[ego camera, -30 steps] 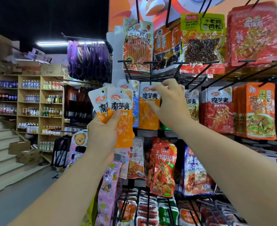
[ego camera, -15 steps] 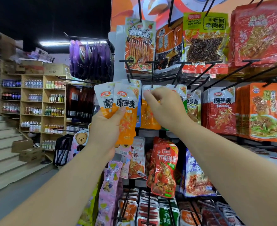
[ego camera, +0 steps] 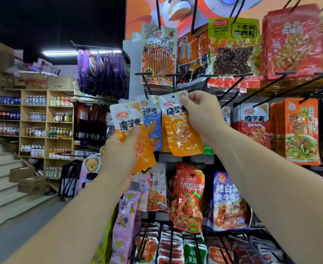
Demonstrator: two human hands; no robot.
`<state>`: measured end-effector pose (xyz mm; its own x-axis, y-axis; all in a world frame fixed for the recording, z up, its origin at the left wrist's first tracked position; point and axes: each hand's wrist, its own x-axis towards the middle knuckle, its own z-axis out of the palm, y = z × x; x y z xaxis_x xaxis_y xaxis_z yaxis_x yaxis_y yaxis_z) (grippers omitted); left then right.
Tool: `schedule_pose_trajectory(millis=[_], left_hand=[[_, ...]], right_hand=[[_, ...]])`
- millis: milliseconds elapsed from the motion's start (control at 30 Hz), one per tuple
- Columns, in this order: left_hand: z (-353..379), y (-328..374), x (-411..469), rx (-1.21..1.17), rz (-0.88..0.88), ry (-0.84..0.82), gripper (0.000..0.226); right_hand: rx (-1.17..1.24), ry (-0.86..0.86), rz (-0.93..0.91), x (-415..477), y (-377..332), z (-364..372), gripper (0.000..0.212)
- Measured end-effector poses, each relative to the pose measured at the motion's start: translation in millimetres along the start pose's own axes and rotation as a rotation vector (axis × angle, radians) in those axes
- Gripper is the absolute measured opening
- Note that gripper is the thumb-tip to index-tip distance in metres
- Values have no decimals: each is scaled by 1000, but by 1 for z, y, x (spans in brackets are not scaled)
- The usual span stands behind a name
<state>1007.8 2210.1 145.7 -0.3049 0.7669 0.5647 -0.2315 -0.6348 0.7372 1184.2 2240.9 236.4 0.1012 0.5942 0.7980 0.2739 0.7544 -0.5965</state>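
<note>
1. Two orange packets were held up side by side.
2. Left hand clasped the left packet around its middle.
3. Right hand pinched the right packet by its top corner, tilted, just below the black hooks.

Left hand holds packet left of right hand's packet; hanging packet between, behind; bottle shelves far left

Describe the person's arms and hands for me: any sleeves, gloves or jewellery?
The left hand and right hand are bare, with no gloves, rings, watch or wristband in view. Both forearms are uncovered all the way to the picture's lower edge, and no sleeve shows. There are no markings or tattoos to be seen.
</note>
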Motion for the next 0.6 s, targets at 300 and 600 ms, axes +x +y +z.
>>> schedule_pose_trajectory(millis=[300, 600], left_hand=[[0, 0, -2, 8, 11, -16, 14], [-1, 0, -5, 8, 14, -30, 15]], right_hand=[[-175, 156, -66, 15, -5, 13, 35], [-223, 212, -33, 15, -12, 17, 45]])
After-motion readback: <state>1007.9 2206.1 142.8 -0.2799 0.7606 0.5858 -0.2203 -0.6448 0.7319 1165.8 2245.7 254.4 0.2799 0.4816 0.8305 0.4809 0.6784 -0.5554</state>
